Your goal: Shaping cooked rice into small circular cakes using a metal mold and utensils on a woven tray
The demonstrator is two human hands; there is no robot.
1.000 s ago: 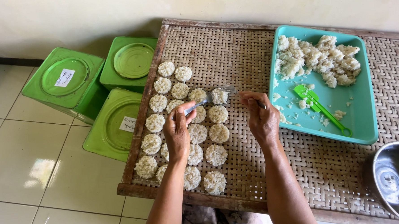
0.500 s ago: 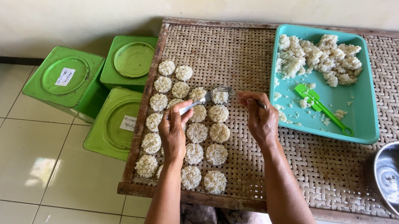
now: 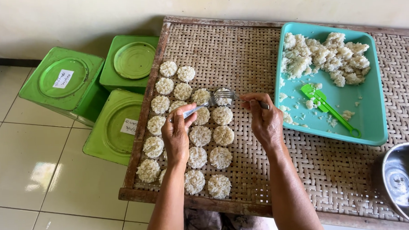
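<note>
Three green tins [image 3: 98, 94] standing on the tiled floor, just beside a woven tray [image 3: 239, 58] lined with rows of flat rice cakes [image 3: 200, 135]. Left hand [image 3: 176, 135] clenched on a fork [image 3: 211, 101], tines pressing the top cake [image 3: 222, 96]; right hand [image 3: 265, 121] pinching a metal ring around it. Further right, a teal tray [image 3: 376, 121] with loose rice [image 3: 324, 57] and a green scoop [image 3: 329, 108], then a steel bowl [image 3: 406, 184].
</note>
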